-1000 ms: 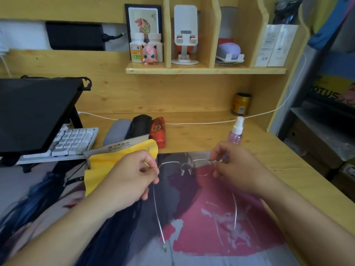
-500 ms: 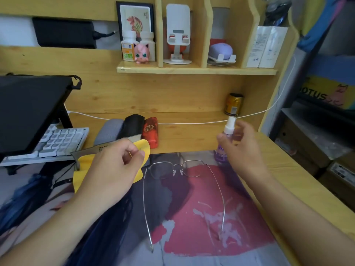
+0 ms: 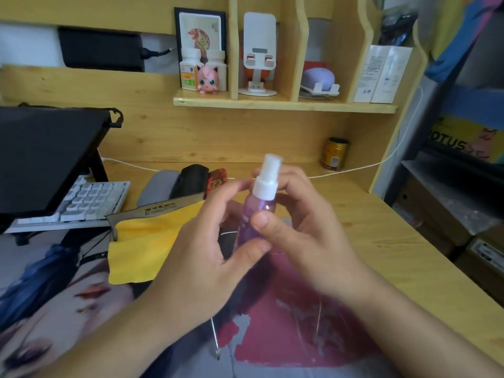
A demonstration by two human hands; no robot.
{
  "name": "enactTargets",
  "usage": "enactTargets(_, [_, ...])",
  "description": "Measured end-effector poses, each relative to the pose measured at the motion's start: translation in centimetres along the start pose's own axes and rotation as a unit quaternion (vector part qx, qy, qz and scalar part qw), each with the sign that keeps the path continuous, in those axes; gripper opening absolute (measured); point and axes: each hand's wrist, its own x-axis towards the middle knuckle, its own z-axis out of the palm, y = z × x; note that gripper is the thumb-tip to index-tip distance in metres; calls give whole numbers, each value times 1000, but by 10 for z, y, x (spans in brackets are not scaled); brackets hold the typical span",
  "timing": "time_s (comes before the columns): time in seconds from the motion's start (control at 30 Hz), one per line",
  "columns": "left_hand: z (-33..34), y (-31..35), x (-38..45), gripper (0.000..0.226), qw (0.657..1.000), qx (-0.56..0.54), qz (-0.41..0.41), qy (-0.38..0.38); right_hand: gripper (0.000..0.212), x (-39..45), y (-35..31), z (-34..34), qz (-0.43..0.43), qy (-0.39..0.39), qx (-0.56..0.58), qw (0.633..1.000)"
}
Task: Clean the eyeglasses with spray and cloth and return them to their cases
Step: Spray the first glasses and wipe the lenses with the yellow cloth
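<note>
Head view: purple spray bottle (image 3: pixel 255 214) upright above the worktop (image 3: pixel 387 241), gripped by right hand (image 3: pixel 297 227) with fingers curled round it; left hand (image 3: pixel 207 257) pinching its lower body; eyeglasses (image 3: pixel 215 339) beneath on the mat; yellow cloth (image 3: pixel 141 246) left.

**Desk clutter around your work area**

At your ten o'clock a white keyboard (image 3: pixel 90 199) sits under a tilted black screen (image 3: pixel 46 156). At twelve o'clock the wooden shelf (image 3: pixel 283 104) carries a pink round figurine (image 3: pixel 207 81) in front of two white pill bottles (image 3: pixel 191 69), a white phone stand (image 3: pixel 258 54) and a lilac case (image 3: pixel 318 77). A gold can (image 3: pixel 334 153) stands at one o'clock by a white cable (image 3: pixel 362 167). A printed desk mat (image 3: pixel 68 282) covers the desk nearest you.
</note>
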Motion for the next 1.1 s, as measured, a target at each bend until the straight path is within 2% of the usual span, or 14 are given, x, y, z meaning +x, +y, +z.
enactTargets(0.1, [-6,-6,1,41,994,103,23,13,46,3,-2,-11,9,38,74,997])
enactTargets(0.13, [-9,-8,1,37,989,144,33,13,47,3,-3,-17,11,48,92,995])
enactTargets(0.27, [-16,-14,2,34,975,221,39,-5,13,-1,2,-27,2,48,4,999])
enactTargets(0.4, [-25,-19,1,39,957,279,48,-67,10,-5,10,-28,20,1,-75,997])
enactTargets(0.53, [-30,-16,6,42,944,312,73,-84,12,-5,13,-31,46,9,27,999])
enactTargets(0.63, [-29,-15,11,38,946,310,50,-86,10,2,16,-33,64,21,30,997])
enactTargets(0.7, [-37,-19,9,37,960,265,10,-90,12,10,15,-52,80,108,49,990])
enactTargets(0.77, [-47,-24,6,34,976,205,-38,-62,14,22,20,-82,101,231,11,968])
enactTargets(0.8, [-51,-26,6,31,982,175,-57,-37,13,28,31,-95,122,257,-75,956])
enactTargets(0.87, [-49,-30,9,22,989,114,-90,5,11,36,68,-112,194,220,-282,913])
enactTargets(0.9, [-45,-30,10,19,991,88,-100,16,14,40,88,-116,228,197,-351,887])
enactTargets(1.03, [-32,-34,5,12,991,-32,-132,-10,24,40,145,-123,328,114,-508,788])
enactTargets(1.1, [-32,-34,8,13,983,-102,-154,-7,25,36,156,-124,349,78,-532,768])
